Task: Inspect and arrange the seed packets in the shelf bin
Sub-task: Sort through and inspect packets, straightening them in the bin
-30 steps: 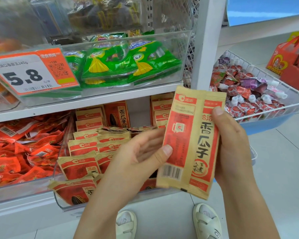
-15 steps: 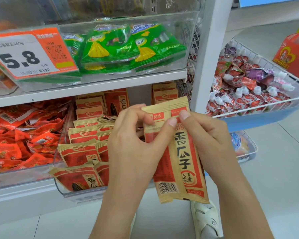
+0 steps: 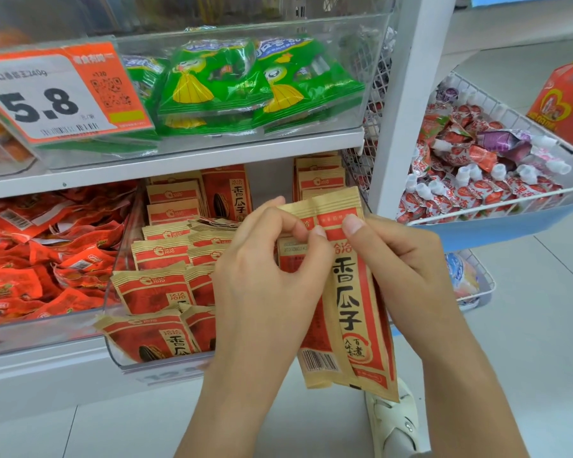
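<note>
Seed packet (image 3: 344,292) between both pinching hands

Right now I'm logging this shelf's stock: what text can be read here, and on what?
"5.8": price tag on the upper clear bin.
"240g": same tag's top line; the other characters are blurred.
"香瓜子": held seed packet, gripped by the left hand and right hand.
"洽洽": same packet, above that.
"香瓜子": packets in the shelf bin.
Barcodes, QR code, date stamp: unreadable.

Head view, downward, close to hands (image 3: 328,279)
</note>
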Action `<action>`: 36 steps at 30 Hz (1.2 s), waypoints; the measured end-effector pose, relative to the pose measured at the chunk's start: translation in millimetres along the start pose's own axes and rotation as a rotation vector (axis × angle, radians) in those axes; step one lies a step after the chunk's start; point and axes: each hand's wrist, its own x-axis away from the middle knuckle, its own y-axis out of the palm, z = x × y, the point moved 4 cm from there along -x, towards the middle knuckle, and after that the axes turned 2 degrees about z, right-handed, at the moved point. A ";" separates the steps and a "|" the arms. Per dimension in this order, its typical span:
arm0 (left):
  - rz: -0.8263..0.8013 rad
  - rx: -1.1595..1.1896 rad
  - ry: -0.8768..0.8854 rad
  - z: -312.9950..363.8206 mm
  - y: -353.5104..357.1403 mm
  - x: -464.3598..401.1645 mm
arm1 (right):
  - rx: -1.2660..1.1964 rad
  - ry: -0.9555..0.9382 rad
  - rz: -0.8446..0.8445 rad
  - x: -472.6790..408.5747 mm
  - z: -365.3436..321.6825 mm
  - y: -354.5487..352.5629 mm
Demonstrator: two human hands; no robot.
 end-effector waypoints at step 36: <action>-0.239 0.662 -0.369 -6.1 4.9 -4.5 | -0.279 0.222 -0.042 -4.0 2.1 -4.6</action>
